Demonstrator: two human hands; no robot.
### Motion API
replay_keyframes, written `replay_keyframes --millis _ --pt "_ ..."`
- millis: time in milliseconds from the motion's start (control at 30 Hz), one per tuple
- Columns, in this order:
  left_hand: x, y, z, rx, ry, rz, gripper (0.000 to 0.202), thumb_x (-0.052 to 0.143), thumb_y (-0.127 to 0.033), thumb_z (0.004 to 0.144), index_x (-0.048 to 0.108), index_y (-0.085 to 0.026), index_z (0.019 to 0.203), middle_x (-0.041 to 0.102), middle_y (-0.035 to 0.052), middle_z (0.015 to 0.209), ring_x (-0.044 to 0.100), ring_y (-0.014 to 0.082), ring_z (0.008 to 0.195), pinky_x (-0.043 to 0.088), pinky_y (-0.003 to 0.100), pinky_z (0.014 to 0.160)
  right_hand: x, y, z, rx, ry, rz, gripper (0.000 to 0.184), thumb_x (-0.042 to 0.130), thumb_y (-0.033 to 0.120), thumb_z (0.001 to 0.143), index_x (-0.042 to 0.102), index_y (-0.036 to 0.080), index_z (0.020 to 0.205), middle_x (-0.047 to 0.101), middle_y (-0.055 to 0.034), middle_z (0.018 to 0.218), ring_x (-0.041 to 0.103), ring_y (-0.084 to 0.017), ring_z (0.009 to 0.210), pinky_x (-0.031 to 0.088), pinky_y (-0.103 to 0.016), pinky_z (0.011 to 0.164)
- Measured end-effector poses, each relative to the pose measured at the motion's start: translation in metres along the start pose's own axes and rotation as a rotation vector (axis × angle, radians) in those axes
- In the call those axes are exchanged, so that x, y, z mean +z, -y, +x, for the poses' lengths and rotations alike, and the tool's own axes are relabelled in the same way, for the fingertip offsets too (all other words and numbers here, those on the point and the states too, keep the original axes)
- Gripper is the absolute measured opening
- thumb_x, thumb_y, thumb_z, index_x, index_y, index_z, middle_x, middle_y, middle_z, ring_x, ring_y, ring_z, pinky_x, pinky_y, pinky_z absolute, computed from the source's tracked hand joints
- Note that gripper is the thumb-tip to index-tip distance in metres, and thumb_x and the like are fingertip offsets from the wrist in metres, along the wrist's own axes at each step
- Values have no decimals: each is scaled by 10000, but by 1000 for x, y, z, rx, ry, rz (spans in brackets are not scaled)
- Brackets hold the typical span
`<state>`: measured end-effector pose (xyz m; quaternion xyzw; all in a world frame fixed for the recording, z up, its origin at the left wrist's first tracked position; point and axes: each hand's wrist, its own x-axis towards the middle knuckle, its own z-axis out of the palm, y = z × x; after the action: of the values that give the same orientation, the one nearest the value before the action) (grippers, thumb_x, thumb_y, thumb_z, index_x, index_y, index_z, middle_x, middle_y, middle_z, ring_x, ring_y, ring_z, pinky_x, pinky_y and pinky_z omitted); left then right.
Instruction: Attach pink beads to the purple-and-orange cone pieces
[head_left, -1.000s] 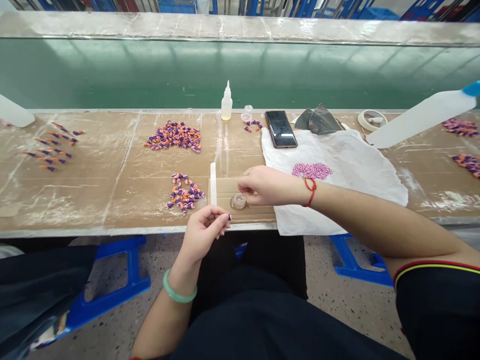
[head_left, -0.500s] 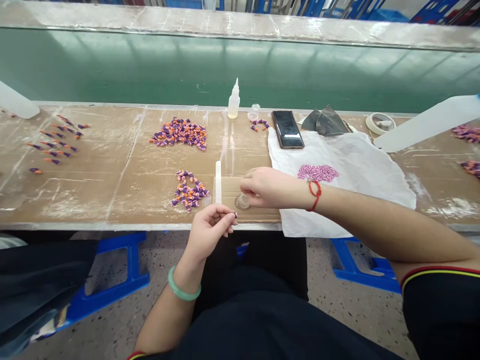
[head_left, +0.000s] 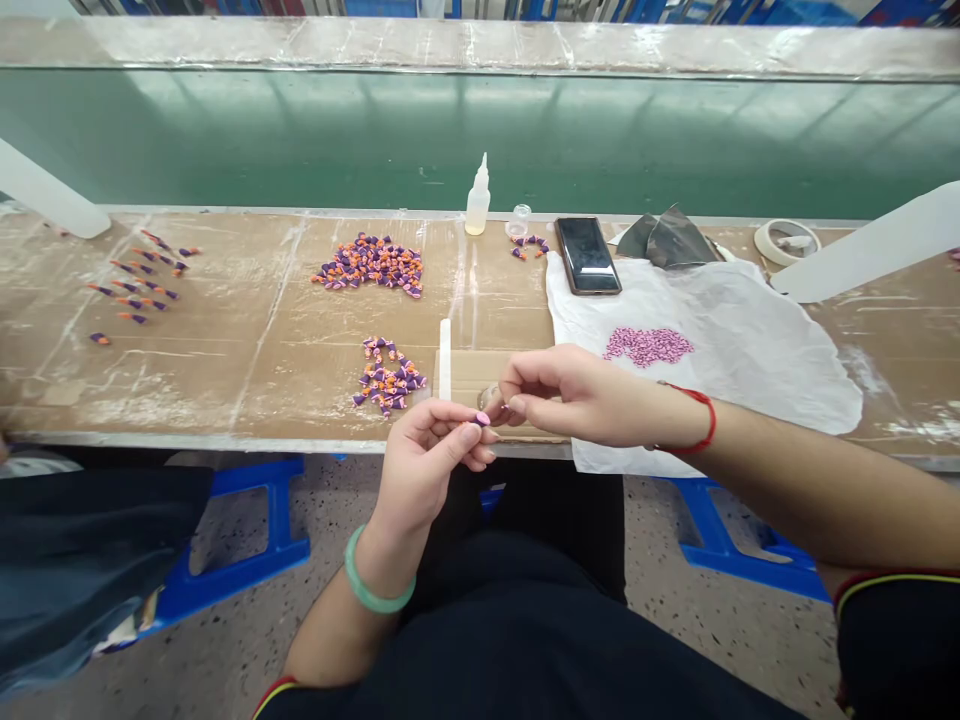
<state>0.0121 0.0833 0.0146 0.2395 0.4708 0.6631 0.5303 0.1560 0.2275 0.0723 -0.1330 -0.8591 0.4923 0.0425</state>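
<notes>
My left hand [head_left: 427, 450] is pinched on a small purple piece with a pink cap [head_left: 481, 419], held just off the table's front edge. My right hand [head_left: 570, 392] has come up against it, its thumb and forefinger pinched close to the piece; what they hold is too small to make out. Behind the hands lie a cardboard patch [head_left: 469, 372], a white stick [head_left: 445, 359] and a mostly hidden small clear dish [head_left: 491, 393]. A little heap of purple-and-orange pieces [head_left: 386, 375] lies just left of the stick.
A larger heap of the same pieces [head_left: 371, 264] lies farther back, with a glue bottle [head_left: 477, 199], a phone [head_left: 587, 255] and a white sheet [head_left: 750, 350] carrying pink beads [head_left: 649, 345]. Finished pieces [head_left: 139, 285] lie in rows at the left. A tape roll [head_left: 786, 241] sits at the right.
My right hand has lifted off the clear dish and moved toward me to meet the left hand. A pink cap now shows on the piece in the left fingers.
</notes>
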Motion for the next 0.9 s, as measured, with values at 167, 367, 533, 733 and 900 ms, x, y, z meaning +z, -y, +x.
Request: replay_keyframes --millis 167,367,533,733,900 --pt "7 -4 -5 17 33 -11 349 905 -426 671 699 -160 765 748 22 639 671 116 487 562 180 471 4 11 -9 -30 22 87 161 517 257 936 518 174 799 557 23 669 450 -87 580 345 -191 523" --pt "8 -7 -9 48 43 41 333 904 -433 681 734 -161 769 753 29 641 673 118 477 579 183 476 3 15 -12 -75 18 58 122 509 201 900 510 178 779 549 32 650 433 -84 559 325 -198 511" --pt "11 -10 -10 88 44 72 311 898 -424 694 743 -164 767 757 32 642 680 123 481 590 183 478 4 17 -14 -67 9 66 79 508 179 872 524 179 794 579 26 668 472 -94 577 362 -199 525" --pt "11 -8 -10 89 47 59 268 898 -386 706 755 -168 768 762 28 652 685 114 490 589 166 490 4 19 -14 -80 -3 20 95 493 172 875 534 179 790 605 16 677 510 -90 585 392 -185 536" --pt "12 -8 -10 76 63 35 261 901 -376 705 756 -170 770 764 22 656 686 101 494 581 146 493 4 19 -15 -95 -6 -37 102 506 195 878 537 175 784 604 16 666 512 -85 568 385 -181 519"
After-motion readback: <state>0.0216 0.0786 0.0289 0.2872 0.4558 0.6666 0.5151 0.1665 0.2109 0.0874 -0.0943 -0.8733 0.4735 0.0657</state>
